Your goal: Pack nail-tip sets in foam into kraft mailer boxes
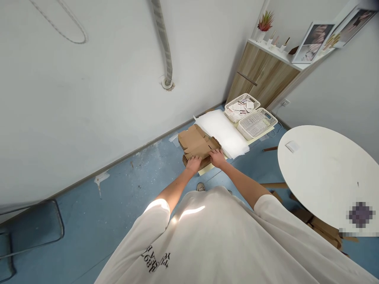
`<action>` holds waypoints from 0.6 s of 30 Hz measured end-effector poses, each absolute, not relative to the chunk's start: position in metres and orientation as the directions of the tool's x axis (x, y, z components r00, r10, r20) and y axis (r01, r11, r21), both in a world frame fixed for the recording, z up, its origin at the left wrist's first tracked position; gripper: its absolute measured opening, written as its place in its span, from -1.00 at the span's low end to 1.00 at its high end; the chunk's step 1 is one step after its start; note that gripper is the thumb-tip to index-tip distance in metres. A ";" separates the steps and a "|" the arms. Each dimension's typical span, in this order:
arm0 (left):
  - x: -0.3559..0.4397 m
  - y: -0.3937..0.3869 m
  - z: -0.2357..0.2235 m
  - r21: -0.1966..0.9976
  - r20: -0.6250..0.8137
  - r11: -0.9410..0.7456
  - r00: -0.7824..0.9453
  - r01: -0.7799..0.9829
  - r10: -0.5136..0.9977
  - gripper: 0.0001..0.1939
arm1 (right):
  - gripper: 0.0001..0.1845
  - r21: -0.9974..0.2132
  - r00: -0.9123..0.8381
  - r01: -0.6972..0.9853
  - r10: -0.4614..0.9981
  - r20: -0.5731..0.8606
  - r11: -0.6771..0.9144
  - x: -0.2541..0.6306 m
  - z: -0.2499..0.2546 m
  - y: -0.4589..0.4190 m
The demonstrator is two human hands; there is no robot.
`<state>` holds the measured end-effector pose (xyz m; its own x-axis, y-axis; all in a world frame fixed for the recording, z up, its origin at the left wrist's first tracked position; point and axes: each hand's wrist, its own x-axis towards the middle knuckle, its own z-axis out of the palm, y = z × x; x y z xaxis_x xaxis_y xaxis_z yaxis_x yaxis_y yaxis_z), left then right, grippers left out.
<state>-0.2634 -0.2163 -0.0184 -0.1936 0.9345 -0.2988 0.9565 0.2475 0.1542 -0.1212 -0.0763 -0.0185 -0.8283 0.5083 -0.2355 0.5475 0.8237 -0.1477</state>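
Note:
A brown cardboard box (195,142), partly unfolded with its flaps showing, lies low in front of me, over what looks like more cardboard. My left hand (194,163) is closed on its near edge, fingers bent over the board. At the near right corner my right hand (217,157) grips the same box, thumb side hidden. White foam sheets (223,128) are stacked just beyond the box, to the right. Past them stand a white basket (233,114) with small printed packets and a second white basket (247,132) holding clear plastic packs.
A round white table (322,165) stands at the right, with more cardboard beneath it. The wooden cabinet (260,71) fills the far corner. A black metal frame (60,221) is at the lower left. A wall (89,98) runs along the left of the blue floor (124,213).

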 end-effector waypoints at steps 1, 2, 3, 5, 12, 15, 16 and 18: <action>-0.264 -0.217 -0.015 0.149 -0.284 0.240 -0.191 0.959 0.940 -0.75 | -0.55 -0.134 -0.833 0.541 0.507 -0.223 0.830 -0.122 -0.016 -0.076; -0.265 -0.218 -0.010 0.143 -0.267 0.232 -0.188 0.962 0.945 -0.76 | -0.55 -0.123 -0.839 0.532 0.503 -0.206 0.838 -0.122 -0.014 -0.076; -0.266 -0.219 -0.006 0.135 -0.245 0.222 -0.185 0.966 0.952 -0.77 | -0.55 -0.111 -0.846 0.523 0.499 -0.188 0.845 -0.122 -0.012 -0.075; -0.269 -0.221 0.005 0.120 -0.192 0.193 -0.168 0.974 0.967 -0.79 | -0.56 -0.091 -0.860 0.503 0.487 -0.152 0.859 -0.124 -0.008 -0.072; -0.274 -0.225 0.031 0.062 -0.058 0.087 -0.084 0.994 0.995 -0.80 | -0.65 -0.060 -0.882 0.463 0.453 -0.134 0.884 -0.131 -0.003 -0.064; -0.275 -0.226 0.034 0.045 -0.015 0.083 -0.082 0.996 0.997 -0.72 | -0.64 -0.040 -0.878 0.469 0.461 -0.127 0.882 -0.133 -0.003 -0.066; -0.275 -0.227 0.035 0.044 0.003 0.082 -0.082 0.996 0.997 -0.71 | -0.63 -0.032 -0.876 0.474 0.468 -0.122 0.880 -0.133 -0.003 -0.067; -0.275 -0.228 0.035 0.054 0.045 0.076 -0.078 0.996 0.996 -0.68 | -0.60 -0.018 -0.869 0.487 0.482 -0.112 0.873 -0.132 -0.002 -0.068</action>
<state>-0.2749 -0.2281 0.0351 -0.0780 0.9960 0.0448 0.9957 0.0755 0.0544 -0.1325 -0.0680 -0.0018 -0.8689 0.4822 -0.1117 0.4869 0.8733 -0.0178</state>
